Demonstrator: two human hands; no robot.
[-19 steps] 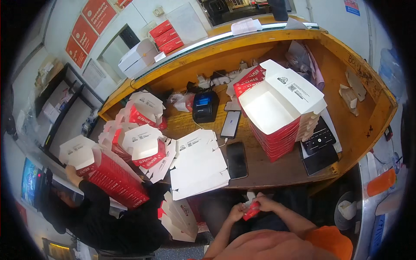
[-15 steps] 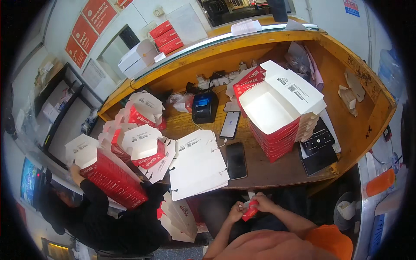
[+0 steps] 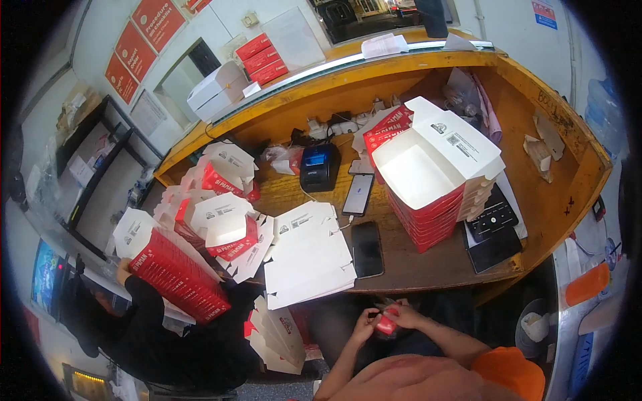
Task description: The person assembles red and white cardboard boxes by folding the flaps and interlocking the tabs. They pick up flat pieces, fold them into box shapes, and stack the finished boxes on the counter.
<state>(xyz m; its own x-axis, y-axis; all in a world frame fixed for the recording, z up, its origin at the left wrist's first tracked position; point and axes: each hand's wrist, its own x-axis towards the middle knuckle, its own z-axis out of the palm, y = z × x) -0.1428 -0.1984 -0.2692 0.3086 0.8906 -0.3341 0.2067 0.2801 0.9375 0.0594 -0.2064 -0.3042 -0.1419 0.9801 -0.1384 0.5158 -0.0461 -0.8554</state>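
Note:
Below the desk's front edge, my left hand [image 3: 365,325] and my right hand [image 3: 406,317] are close together. Both are closed on a small red packet [image 3: 386,323], with what looks like clear plastic around it. Its exact kind is too small to make out. Flat white box blanks [image 3: 309,257] lie on the desk beyond my left hand, overhanging its edge. A black phone [image 3: 366,248] rests beside them. Left of my hands and lower down, a nested bundle of cartons [image 3: 277,337] leans with its pale insides showing.
A co-worker in black [image 3: 150,347] holds a tall stack of red-and-white cartons [image 3: 177,271] at the left. Another tall carton stack [image 3: 428,207] stands on the desk's right side, beside a black keypad device [image 3: 493,217]. A small black printer [image 3: 319,167] and a lit phone [image 3: 358,194] sit mid-desk.
The packet has turned between my fingers, and a pale strip that stuck up from it no longer shows. My view has shifted slightly. The co-worker's stack has moved a little right.

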